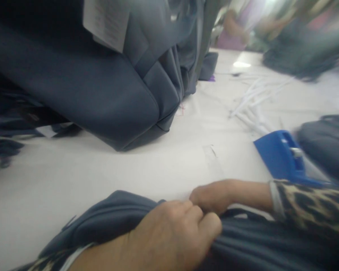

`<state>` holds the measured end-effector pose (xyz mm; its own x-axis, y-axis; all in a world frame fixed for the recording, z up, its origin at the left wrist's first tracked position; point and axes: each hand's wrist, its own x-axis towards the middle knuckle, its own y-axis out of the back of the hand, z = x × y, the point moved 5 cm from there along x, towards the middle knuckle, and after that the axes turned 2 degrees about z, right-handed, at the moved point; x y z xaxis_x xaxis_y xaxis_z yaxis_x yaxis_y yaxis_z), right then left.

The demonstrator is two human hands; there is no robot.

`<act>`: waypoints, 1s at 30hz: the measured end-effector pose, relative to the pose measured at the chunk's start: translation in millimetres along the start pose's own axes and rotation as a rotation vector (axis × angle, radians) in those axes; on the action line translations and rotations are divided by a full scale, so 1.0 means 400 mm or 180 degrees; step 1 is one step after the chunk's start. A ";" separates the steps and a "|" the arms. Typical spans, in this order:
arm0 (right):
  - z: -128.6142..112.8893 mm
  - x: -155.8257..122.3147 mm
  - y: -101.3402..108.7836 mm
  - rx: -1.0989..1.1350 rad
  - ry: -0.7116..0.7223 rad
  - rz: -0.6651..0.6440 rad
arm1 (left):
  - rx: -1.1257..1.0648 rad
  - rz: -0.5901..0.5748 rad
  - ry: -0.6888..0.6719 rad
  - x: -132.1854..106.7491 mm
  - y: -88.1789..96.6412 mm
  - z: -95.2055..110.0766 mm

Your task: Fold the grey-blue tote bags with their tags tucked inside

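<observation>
A dark blue-grey garment (pixel 251 241) lies bunched along the near edge of the view, its kind unclear. My left hand (pixel 172 233) comes in from the lower left, fingers curled tightly into the fabric. Just beyond it, my right hand (pixel 211 197) reaches in from the right and is closed at the same gathered spot; its fingertips are hidden by the cloth and the left hand. Both of my sleeves are leopard-patterned with light cuffs.
A large dark blue-grey article (pixel 107 98) with a white printed tag (pixel 106 24) fills the upper left. On the white table (pixel 87 169) are a blue tape dispenser (pixel 282 158), white strips (pixel 254 98) and another dark bundle (pixel 327 146). Blurred people's arms (pixel 234 24) show at the far side.
</observation>
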<state>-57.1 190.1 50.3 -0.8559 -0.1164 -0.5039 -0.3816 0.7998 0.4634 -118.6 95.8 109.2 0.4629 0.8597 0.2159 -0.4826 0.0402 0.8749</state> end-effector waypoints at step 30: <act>0.351 -0.389 -0.121 -0.1576 -0.1825 0.2743 | -0.0063 -0.0976 0.1338 0.039 -0.203 -0.209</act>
<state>143.6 252.3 4.1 -0.6629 0.7445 -0.0790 0.0500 0.1494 0.9875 -134.3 148.4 5.1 0.2487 0.9370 -0.2455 -0.3875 0.3285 0.8613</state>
